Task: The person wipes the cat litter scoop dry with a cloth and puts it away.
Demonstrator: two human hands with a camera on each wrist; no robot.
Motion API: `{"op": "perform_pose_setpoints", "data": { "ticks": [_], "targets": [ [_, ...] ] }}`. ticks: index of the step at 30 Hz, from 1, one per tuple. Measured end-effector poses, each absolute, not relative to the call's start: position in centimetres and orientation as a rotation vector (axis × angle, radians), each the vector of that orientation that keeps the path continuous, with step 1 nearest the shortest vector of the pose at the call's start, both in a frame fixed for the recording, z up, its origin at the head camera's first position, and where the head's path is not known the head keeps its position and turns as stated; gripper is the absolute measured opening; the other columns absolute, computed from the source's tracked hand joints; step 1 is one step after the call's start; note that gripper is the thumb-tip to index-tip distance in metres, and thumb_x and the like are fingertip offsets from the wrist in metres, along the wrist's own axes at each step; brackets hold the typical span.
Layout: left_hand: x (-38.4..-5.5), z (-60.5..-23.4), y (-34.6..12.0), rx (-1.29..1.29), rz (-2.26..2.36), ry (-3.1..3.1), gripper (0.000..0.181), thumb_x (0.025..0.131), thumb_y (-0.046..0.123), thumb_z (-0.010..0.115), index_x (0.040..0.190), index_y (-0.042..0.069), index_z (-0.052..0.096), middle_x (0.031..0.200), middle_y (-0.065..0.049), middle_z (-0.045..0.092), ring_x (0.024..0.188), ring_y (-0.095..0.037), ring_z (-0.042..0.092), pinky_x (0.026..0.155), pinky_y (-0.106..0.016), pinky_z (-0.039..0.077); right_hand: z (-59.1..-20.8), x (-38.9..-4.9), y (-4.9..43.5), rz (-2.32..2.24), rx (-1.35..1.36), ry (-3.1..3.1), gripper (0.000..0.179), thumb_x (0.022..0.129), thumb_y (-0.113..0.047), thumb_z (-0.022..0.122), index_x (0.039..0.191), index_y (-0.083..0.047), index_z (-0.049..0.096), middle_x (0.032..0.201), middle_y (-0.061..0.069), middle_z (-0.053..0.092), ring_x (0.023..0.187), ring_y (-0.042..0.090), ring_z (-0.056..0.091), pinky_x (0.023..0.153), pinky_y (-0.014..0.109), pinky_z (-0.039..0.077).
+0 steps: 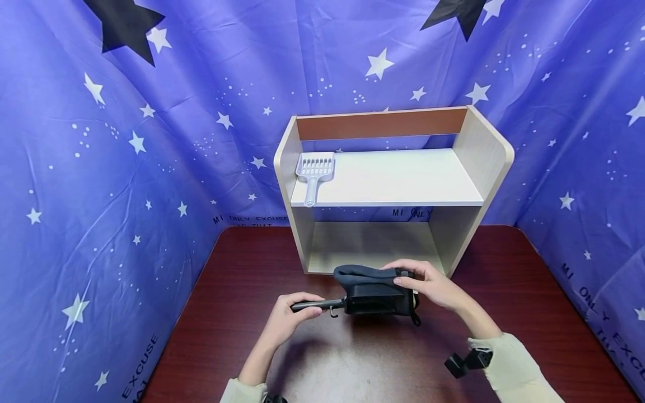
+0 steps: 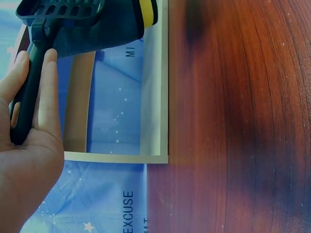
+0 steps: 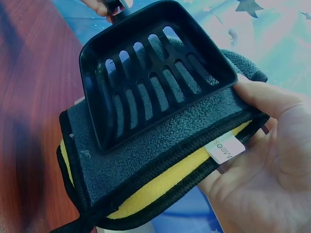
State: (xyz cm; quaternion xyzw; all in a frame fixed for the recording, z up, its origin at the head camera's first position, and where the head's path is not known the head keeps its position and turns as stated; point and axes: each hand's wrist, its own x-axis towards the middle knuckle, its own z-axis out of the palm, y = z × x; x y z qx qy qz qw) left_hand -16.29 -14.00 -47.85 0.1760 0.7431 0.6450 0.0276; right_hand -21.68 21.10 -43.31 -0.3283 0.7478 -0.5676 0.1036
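My left hand (image 1: pixel 284 320) grips the handle of a black slotted litter scoop (image 3: pixel 160 77) above the table. A folded dark grey cloth (image 1: pixel 360 275) with black edging and a yellow inner side lies against the back of the scoop's slotted pan. At the far end of the pan, my right hand (image 1: pixel 437 286) holds this cloth, its thumb at the pan's rim. In the right wrist view a white label (image 3: pixel 226 148) sticks out of the cloth's edge, and a dark loop hangs at its corner.
A pale wooden shelf unit (image 1: pixel 385 203) stands at the back of the dark red table (image 1: pixel 247 263). On its upper board, at the left, lies a light-coloured slotted scoop (image 1: pixel 316 168). Blue star-patterned curtains (image 1: pixel 201 112) enclose the table at the back and sides.
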Motion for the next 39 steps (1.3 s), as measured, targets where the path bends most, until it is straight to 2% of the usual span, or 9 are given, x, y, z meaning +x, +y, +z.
{"op": "perform_pose_setpoints", "data": {
  "ticks": [7, 20, 27, 34, 39],
  "targets": [
    [-16.4, -48.1, -14.2, 0.564, 2.047, 2.234, 0.024, 0.089, 0.004, 0.072, 0.11, -0.006, 0.071, 0.097, -0.029, 0.073, 0.086, -0.005, 0.072, 0.077, -0.02, 0.061, -43.4, -21.5, 21.7, -1.683, -0.915, 2.223, 0.033, 0.1, -0.006, 0.056, 0.132, -0.004, 0.06, 0.12, -0.008, 0.067, 0.091, 0.004, 0.064, 0.078, 0.023, 0.057],
    [-16.5, -48.3, -14.7, 0.491, 2.051, 2.266, 0.026, 0.088, 0.006, 0.073, 0.111, -0.006, 0.071, 0.099, -0.028, 0.073, 0.087, -0.01, 0.074, 0.078, -0.022, 0.061, -43.8, -21.4, 22.8, -1.733, -0.916, 2.177, 0.032, 0.101, -0.003, 0.053, 0.132, -0.002, 0.058, 0.115, -0.009, 0.068, 0.09, 0.004, 0.067, 0.073, 0.026, 0.06],
    [-16.5, -48.3, -14.7, 0.448, 2.056, 2.263, 0.026, 0.088, 0.007, 0.074, 0.11, -0.006, 0.071, 0.1, -0.029, 0.073, 0.085, -0.006, 0.073, 0.078, -0.022, 0.061, -43.9, -21.2, 23.1, -1.748, -0.887, 2.174, 0.031, 0.101, -0.004, 0.053, 0.132, -0.002, 0.059, 0.116, -0.01, 0.068, 0.088, 0.004, 0.067, 0.07, 0.027, 0.06],
    [-16.5, -48.3, -14.8, 0.436, 2.072, 2.247, 0.026, 0.088, 0.008, 0.074, 0.11, -0.006, 0.07, 0.101, -0.031, 0.072, 0.086, -0.008, 0.073, 0.079, -0.023, 0.062, -44.0, -21.1, 23.5, -1.758, -0.868, 2.189, 0.031, 0.1, -0.004, 0.054, 0.131, -0.002, 0.059, 0.113, -0.011, 0.07, 0.084, 0.004, 0.067, 0.068, 0.028, 0.06],
    [-16.6, -48.5, -14.9, 0.444, 2.073, 2.264, 0.025, 0.088, 0.007, 0.073, 0.11, -0.006, 0.071, 0.1, -0.03, 0.072, 0.085, -0.006, 0.072, 0.078, -0.023, 0.062, -44.1, -21.1, 23.7, -1.751, -0.859, 2.198, 0.032, 0.1, -0.004, 0.055, 0.131, -0.002, 0.059, 0.112, -0.011, 0.071, 0.085, 0.004, 0.068, 0.07, 0.027, 0.06]
  ]
}}
